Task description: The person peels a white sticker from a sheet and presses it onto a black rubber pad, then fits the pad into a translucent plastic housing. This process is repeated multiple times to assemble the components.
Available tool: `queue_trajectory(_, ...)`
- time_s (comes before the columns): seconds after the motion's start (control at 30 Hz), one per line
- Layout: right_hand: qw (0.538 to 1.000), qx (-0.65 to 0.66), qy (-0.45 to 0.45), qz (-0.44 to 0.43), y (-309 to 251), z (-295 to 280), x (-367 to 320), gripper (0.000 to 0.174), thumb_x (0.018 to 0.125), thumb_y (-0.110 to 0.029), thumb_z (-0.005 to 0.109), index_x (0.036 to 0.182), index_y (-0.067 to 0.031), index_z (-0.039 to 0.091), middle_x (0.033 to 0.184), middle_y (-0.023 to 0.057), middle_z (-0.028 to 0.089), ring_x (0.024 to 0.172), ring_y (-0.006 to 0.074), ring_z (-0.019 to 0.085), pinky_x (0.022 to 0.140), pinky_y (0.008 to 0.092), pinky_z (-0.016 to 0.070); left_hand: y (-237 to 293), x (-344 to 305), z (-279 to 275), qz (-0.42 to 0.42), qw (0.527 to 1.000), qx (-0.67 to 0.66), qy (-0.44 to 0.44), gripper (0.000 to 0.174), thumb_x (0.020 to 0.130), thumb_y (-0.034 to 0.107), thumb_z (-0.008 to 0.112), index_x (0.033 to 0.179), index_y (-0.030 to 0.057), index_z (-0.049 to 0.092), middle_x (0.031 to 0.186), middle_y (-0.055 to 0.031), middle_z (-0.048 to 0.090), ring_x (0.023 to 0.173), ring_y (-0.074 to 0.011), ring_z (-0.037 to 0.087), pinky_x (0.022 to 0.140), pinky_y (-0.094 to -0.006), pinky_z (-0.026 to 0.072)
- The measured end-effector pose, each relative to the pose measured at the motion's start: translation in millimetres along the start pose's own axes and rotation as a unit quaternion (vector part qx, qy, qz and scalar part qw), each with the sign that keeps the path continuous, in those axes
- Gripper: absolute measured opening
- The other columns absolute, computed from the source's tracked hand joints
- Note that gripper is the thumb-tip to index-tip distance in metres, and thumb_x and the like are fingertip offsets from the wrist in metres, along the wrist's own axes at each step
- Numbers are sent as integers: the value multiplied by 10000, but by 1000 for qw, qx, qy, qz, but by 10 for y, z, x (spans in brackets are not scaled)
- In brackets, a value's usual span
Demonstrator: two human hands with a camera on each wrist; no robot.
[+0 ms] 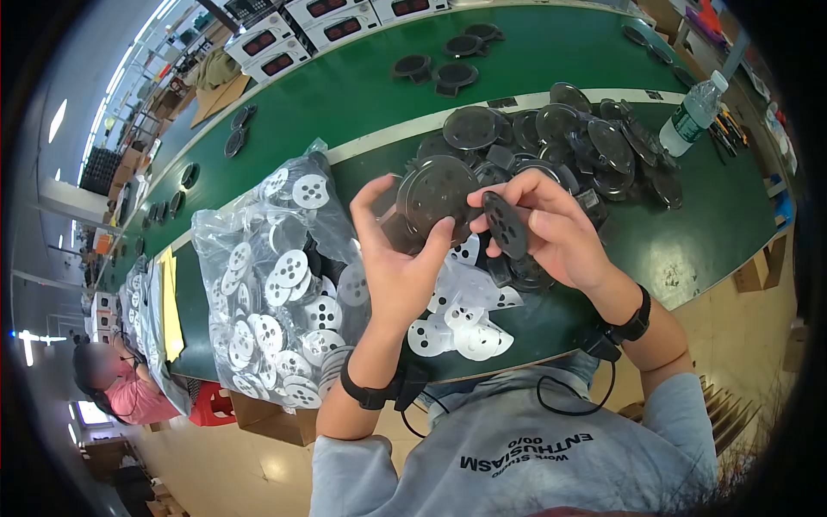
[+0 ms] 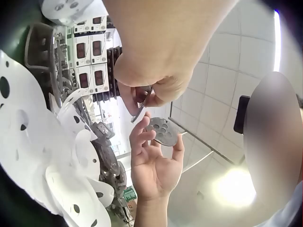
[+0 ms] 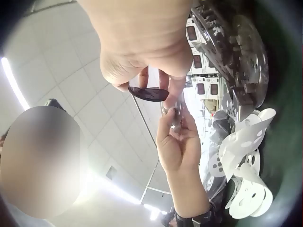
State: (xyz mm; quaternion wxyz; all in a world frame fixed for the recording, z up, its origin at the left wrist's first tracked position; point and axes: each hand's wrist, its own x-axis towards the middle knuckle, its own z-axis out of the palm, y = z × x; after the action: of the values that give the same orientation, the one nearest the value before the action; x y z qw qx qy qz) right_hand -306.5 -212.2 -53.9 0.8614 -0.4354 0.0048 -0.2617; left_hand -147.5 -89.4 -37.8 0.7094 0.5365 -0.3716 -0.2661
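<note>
My left hand (image 1: 398, 274) grips a round, dark translucent plastic cover (image 1: 438, 191) by its edge, thumb at the near rim. Close on its right, my right hand (image 1: 564, 233) pinches a thin dark disc with several holes (image 1: 506, 226), tilted nearly on edge. The left wrist view shows this holed disc (image 2: 162, 132) between thumb and fingers of the right hand (image 2: 156, 175). From the right wrist, the disc (image 3: 149, 94) appears edge-on beside the left hand (image 3: 182, 146). Below the hands lie loose white holed discs (image 1: 465, 332) on the table.
A heap of similar dark covers (image 1: 603, 146) lies behind and right of the hands. To the left is a clear bag (image 1: 220, 258) of white holed discs. A water bottle (image 1: 693, 112) stands at the right; white boxes (image 1: 267, 52) are stacked at the far side of the green table (image 1: 362, 90).
</note>
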Motion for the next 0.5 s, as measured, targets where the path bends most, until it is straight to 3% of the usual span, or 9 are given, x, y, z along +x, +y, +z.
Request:
queue_trajectory(0.13, 999, -42, -5, 15, 53, -25, -19, 346, 857, -64, 726, 1140, -41, 528, 1317, 117, 522, 1125, 176, 563, 889, 355, 522, -187, -30, -68, -28, 999, 3, -16, 218, 965, 65, 618, 1167, -12, 591, 1069, -74, 635, 969, -118, 607, 825, -264, 516)
queue_trajectory(0.23, 994, -108, -12, -9, 59, 34, -9, 462, 769, 10, 795, 1145, -56, 535, 1319, 90, 501, 1109, 151, 544, 903, 330, 498, -270, -58, -53, 11, 996, 88, -29, 235, 973, 78, 615, 1185, -18, 582, 1061, -73, 632, 931, -105, 596, 794, -249, 506)
queue_trajectory(0.27, 992, -126, 12, 3, 83, 17, -23, 534, 702, 51, 838, 1136, -66, 549, 1313, 78, 497, 1113, 140, 542, 916, 304, 476, -240, -96, -18, -14, 998, 63, -28, 229, 992, 88, 586, 1191, -26, 580, 1041, -71, 637, 897, -88, 585, 772, -232, 494)
queue_trajectory(0.5, 970, -233, 43, -55, 123, -4, 17, 432, 805, -11, 775, 1194, -23, 587, 1397, 132, 496, 1110, 144, 542, 918, 307, 467, -323, -136, -50, -44, 999, -14, -14, 211, 1014, 78, 527, 1196, -23, 564, 1021, -68, 661, 907, -86, 609, 770, -226, 500)
